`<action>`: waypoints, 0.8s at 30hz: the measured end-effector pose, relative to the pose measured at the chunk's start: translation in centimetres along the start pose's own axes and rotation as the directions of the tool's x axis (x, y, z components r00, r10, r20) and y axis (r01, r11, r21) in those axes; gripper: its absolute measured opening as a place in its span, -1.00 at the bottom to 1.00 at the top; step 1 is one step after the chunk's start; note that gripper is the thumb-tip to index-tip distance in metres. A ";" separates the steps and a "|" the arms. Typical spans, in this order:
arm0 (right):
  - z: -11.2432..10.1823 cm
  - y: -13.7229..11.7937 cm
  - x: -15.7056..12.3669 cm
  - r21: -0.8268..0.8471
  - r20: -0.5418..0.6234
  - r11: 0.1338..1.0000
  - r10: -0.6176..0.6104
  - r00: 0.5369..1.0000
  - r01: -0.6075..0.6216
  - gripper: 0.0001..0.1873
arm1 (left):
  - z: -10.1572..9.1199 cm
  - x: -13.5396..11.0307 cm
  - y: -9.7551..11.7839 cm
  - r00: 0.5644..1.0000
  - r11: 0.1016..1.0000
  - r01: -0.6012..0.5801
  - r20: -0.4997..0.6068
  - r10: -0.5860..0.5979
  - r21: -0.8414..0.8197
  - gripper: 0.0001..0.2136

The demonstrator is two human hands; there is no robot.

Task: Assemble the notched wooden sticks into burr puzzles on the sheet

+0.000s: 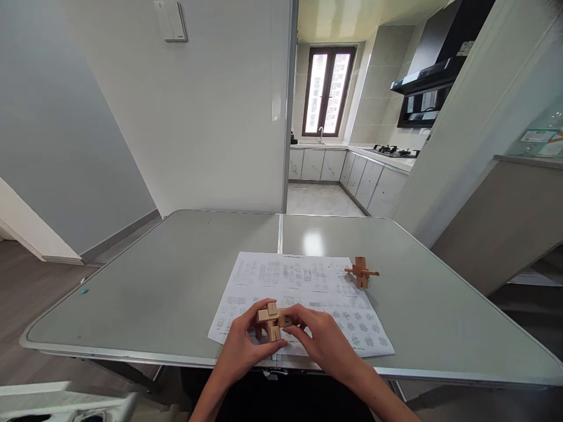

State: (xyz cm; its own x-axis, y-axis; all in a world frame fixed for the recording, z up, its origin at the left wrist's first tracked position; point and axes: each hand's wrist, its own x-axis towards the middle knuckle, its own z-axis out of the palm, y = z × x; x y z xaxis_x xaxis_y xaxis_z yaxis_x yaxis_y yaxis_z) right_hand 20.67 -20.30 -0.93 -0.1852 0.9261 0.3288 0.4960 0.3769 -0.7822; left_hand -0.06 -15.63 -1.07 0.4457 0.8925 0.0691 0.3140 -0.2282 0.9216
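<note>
A light wooden burr puzzle [273, 317] made of interlocking blocks is held just above the table's front edge. My left hand [243, 341] grips it from the left, thumb below and fingers on top. With its thumb and fingertips, my right hand [320, 335] pinches a darker block with a mark on it, at the puzzle's right side. Beneath both hands lies a white instruction sheet [264, 281] printed with rows of small diagrams. A second, reddish-brown wooden puzzle [360, 272], cross-shaped, sits over the sheet's upper right edge.
The grey folding table [167, 293] has a metal seam down its middle and a raised rim. A small teal bit [84, 291] lies near its left edge. A white chair [65, 401] stands at lower left. Beyond the table are a wall and a kitchen doorway.
</note>
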 end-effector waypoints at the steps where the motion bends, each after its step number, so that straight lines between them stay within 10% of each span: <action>1: -0.2 -0.1 0.0 -0.020 0.010 1.000 -0.007 1.000 0.007 -0.82 | 0.0 0.0 0.1 1.000 1.000 0.003 0.009 -0.003 0.005 -0.36; 24: 0.7 -0.1 0.2 0.147 -0.067 0.989 -0.007 0.998 0.017 -0.75 | -0.1 -0.2 0.4 0.998 0.997 -0.001 0.056 0.005 -0.081 -0.37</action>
State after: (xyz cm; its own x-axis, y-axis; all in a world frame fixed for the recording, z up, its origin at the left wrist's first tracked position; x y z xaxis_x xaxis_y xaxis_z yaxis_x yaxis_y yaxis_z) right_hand 19.99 -20.14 -1.17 -0.1312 0.9200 0.3693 0.3631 0.3912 -0.8456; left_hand -0.12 -15.89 -0.70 0.4940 0.8679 0.0523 0.2449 -0.1966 0.9494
